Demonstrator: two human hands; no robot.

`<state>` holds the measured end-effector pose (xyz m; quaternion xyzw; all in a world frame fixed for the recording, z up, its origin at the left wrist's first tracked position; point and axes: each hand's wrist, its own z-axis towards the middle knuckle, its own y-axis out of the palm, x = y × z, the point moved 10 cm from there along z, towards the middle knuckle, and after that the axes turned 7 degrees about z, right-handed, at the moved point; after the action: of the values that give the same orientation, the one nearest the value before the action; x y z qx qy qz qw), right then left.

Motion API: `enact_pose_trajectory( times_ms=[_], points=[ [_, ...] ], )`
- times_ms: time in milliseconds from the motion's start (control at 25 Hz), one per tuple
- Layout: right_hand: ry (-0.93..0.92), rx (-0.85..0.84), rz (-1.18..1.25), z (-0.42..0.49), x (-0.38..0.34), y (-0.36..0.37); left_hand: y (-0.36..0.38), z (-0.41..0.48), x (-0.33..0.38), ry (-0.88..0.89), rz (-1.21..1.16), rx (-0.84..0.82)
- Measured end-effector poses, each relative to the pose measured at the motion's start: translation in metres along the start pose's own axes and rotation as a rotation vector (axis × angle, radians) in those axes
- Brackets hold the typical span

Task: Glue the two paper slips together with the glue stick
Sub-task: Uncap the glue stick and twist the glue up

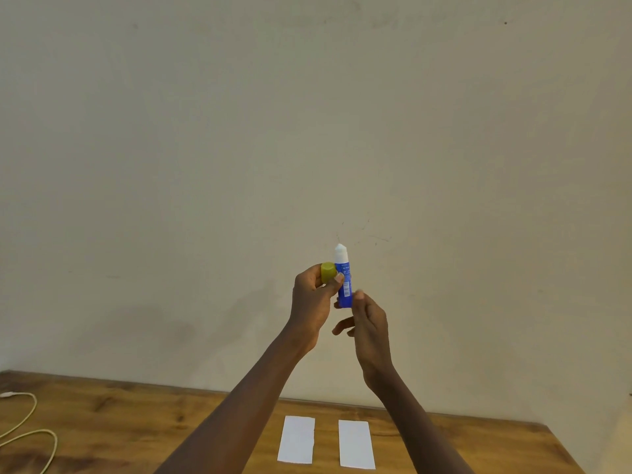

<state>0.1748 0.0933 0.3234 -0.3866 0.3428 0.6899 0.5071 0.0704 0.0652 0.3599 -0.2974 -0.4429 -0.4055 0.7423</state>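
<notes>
Label print on the stick (343,278) is unreadable.
Your left hand (313,302) clamps stick and cap (327,271); your right hand (367,325) pinches its base.

Both forearms rise from the bottom edge toward frame centre; the left hand (313,302) is curled closed, the right hand (367,326) pinches with fingers (359,295) upward.

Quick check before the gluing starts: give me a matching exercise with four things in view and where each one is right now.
Things:
1. yellow cap
2. glue stick
3. paper slips
4. white cable

Places:
A. flat on the table, side by side
B. held in the left hand
C. upright, base pinched by the right hand
D. looped at the table's left edge

Pairs: 1-B, 2-C, 3-A, 4-D
</notes>
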Motion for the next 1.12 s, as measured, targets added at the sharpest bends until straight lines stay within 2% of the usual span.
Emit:
enact_pose_trajectory(
  times_ms=[160,320,480,680,840,1000,1120],
  points=[
    [-0.006,-0.029,-0.056,0.001,-0.002,0.000,0.003,-0.004,-0.004,-0.005,-0.001,-0.019],
    [0.073,-0.104,0.014,0.001,0.005,0.002,0.002,-0.004,-0.005,0.005,0.007,-0.011],
    [0.040,-0.037,-0.003,0.002,0.002,-0.004,-0.001,0.000,0.000,0.013,0.015,-0.001],
    [0.061,-0.101,0.078,-0.002,0.002,0.005,-0.004,-0.001,-0.001,0.003,-0.008,0.015],
    [0.044,-0.060,0.066,-0.003,0.000,0.005,-0.001,-0.003,0.003,0.020,-0.027,-0.006],
    [0.068,-0.098,0.044,-0.003,0.002,0.010,0.001,-0.003,0.004,0.003,-0.026,-0.017],
    [0.001,-0.044,0.017,-0.003,-0.004,0.006,-0.002,-0.002,0.006,0.020,0.007,0.013]
  ],
)
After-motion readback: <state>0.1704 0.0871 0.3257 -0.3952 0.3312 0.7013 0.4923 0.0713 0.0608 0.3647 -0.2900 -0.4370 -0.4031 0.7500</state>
